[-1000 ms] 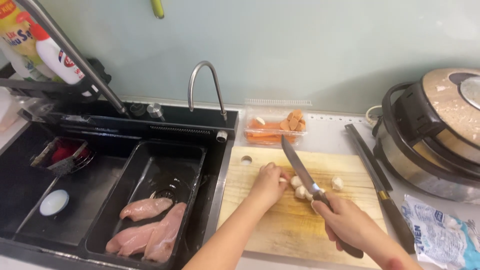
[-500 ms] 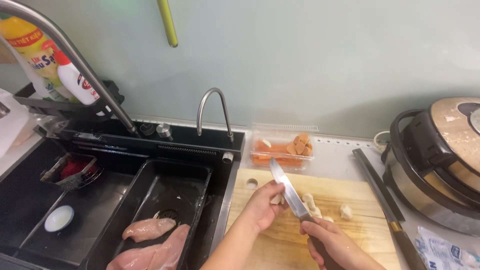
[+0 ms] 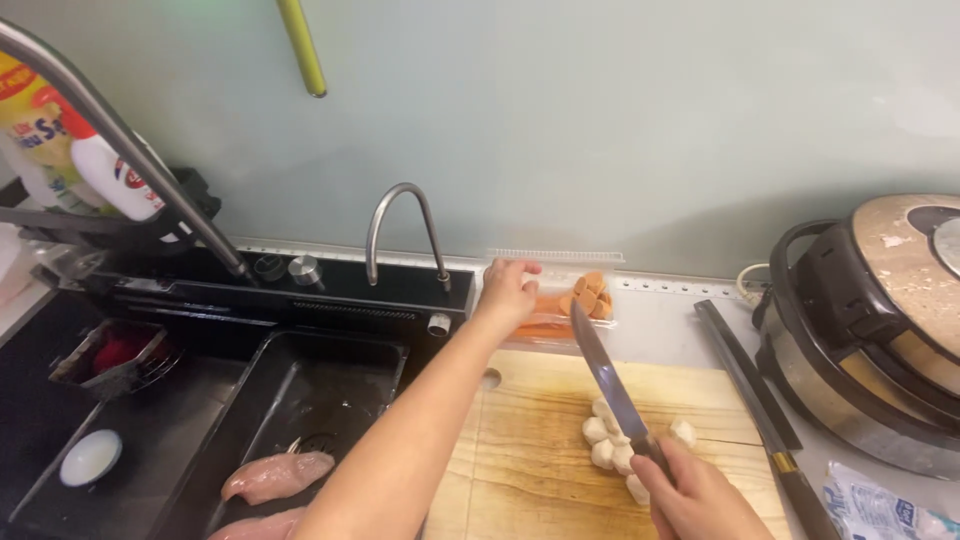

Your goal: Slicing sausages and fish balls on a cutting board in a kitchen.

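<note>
Left hand now reaching sausage tray, knife raised

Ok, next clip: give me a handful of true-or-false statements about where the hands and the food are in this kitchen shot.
1. The right hand holds a knife over the cutting board. True.
2. The left hand rests on the white pieces on the board. False: it is stretched to the clear tray of orange sausage pieces behind the board.
3. Raw chicken pieces lie in the black tray in the sink. True.
4. The cooker stands left of the sink. False: it stands at the right edge, beyond the board.
5. The white pieces lie on the board near the knife blade. True.
</note>
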